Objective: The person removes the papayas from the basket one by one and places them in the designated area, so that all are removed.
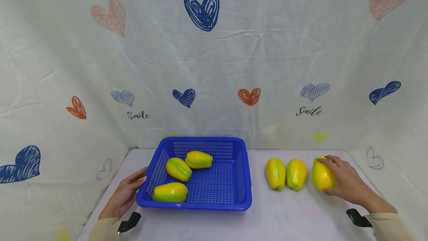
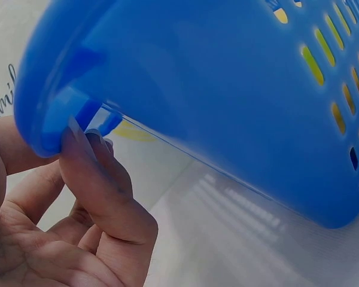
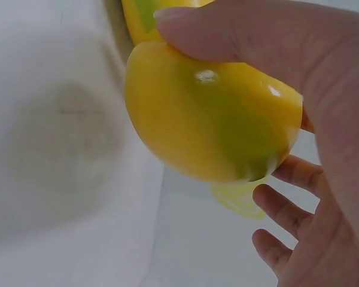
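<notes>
My left hand [image 1: 125, 193] pinches the left rim of a blue plastic basket [image 1: 219, 183], thumb on one side and fingers curled under the lip in the left wrist view. Three yellow-green papayas lie inside, one by the back wall [image 1: 199, 159], one in the middle [image 1: 178, 169] and one at the front left [image 1: 171, 192]. On the right, my right hand [image 1: 349, 181] grips another papaya [image 1: 322, 174] between thumb and fingers. In the right wrist view this papaya [image 3: 209, 119] has its shadow on the table apart from it. Some fingertips are hidden behind the fruit.
Two more papayas, one left [image 1: 276, 174] and one right [image 1: 296, 174], lie side by side between the basket and my right hand. The white table [image 1: 284, 215] ends at the back against a pale curtain [image 1: 214, 62] printed with hearts.
</notes>
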Tool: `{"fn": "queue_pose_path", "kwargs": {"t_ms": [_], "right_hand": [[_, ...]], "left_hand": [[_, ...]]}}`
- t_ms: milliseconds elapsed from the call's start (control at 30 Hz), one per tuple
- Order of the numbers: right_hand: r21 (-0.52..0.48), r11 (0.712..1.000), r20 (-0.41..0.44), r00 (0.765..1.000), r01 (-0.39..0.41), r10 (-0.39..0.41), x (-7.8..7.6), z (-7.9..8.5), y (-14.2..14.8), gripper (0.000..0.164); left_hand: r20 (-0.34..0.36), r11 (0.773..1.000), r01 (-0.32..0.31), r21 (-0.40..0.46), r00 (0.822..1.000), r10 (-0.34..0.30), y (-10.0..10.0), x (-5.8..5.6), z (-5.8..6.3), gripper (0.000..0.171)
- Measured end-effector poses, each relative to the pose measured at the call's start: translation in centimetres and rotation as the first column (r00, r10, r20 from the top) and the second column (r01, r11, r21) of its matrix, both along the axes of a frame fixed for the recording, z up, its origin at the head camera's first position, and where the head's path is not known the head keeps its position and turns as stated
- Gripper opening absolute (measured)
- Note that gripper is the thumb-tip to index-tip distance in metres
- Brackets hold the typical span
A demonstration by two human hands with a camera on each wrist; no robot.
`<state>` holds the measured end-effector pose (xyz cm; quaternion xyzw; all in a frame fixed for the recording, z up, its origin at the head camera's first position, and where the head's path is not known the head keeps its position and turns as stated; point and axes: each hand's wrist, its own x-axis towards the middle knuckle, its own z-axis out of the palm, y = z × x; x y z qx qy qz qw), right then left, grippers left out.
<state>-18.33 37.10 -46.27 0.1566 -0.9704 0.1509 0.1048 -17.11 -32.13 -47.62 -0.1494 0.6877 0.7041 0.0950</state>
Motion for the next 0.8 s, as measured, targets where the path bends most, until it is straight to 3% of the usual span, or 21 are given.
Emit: {"fn": "queue_pose_path", "kwargs": {"t_ms": [800], "right_hand": [[0.021, 0.999, 0.082, 0.996, 0.029, -0.03, -0.5, -2.6, 0.6, 0.098]], "left_hand": [[0.0, 1.0, -0.015, -0.009, 1.0, 0.015, 0.2, 0.2, 0.2, 0.064]]}}
